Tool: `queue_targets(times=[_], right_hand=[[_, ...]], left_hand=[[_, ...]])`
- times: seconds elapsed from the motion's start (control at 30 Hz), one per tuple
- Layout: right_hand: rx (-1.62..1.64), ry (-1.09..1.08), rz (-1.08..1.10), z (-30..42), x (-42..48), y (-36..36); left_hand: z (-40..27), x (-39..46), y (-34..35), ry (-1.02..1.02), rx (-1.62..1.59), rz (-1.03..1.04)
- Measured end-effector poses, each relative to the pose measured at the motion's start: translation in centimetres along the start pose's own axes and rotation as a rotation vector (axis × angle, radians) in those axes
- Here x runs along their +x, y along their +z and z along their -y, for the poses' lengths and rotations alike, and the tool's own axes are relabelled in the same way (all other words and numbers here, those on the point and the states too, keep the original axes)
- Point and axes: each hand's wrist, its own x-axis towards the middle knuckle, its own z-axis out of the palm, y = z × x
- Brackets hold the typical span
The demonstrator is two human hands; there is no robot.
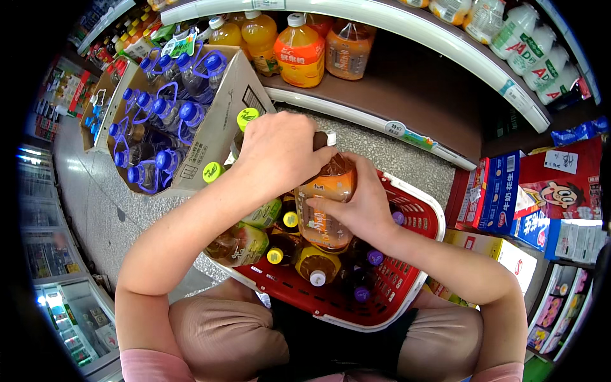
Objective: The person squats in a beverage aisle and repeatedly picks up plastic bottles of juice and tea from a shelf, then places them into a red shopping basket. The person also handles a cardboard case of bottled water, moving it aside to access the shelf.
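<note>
My left hand [281,153] is closed at the top of a large orange-brown drink bottle [324,205] with a white cap, apparently on its dark handle. Against the right side of the same bottle lies my right hand [365,205], thumb across its front. The bottle is held tilted over a red plastic shopping basket [391,305] with a white rim. In the basket are a brown drink bottle with a white cap [317,267], dark bottles with yellow caps [281,255], others with purple caps [361,286], and large green-labelled bottles [243,246] at the left side.
A cardboard box [224,124] of blue-capped bottles stands at the left. Ahead, a brown low shelf [382,95] carries orange juice bottles [299,52] and another orange-brown drink bottle [350,50]. White bottles [515,38] line the shelf above. Snack cartons [506,191] stand to the right.
</note>
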Motion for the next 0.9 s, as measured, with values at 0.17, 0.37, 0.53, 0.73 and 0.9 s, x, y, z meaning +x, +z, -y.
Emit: queue_targets(times=[0.17, 0.37, 0.53, 0.73, 0.9], right_hand=[[0.192, -0.033, -0.054, -0.8, 0.0, -0.6], [0.324, -0.123, -0.189, -1.4, -0.5, -0.2], [-0.07, 0.06, 0.015, -0.4, -2.2, -0.9], [-0.223, -0.181, 0.01, -0.5, -0.8, -3.0], [-0.218, -0.293, -0.028, -0.2, 0.9, -3.2]], left_hand=[[-0.2, 0.8, 0.1, 0.026, -0.192, -0.043], [-2.0, 1.5, -1.9, 0.243, 0.021, -0.181], [-3.2, 2.8, 1.7, 0.395, 0.047, -0.044], [-3.8, 2.4, 0.3, 0.219, 0.012, -0.03], [-1.8, 2.0, -0.3, 0.069, -0.082, -0.132]])
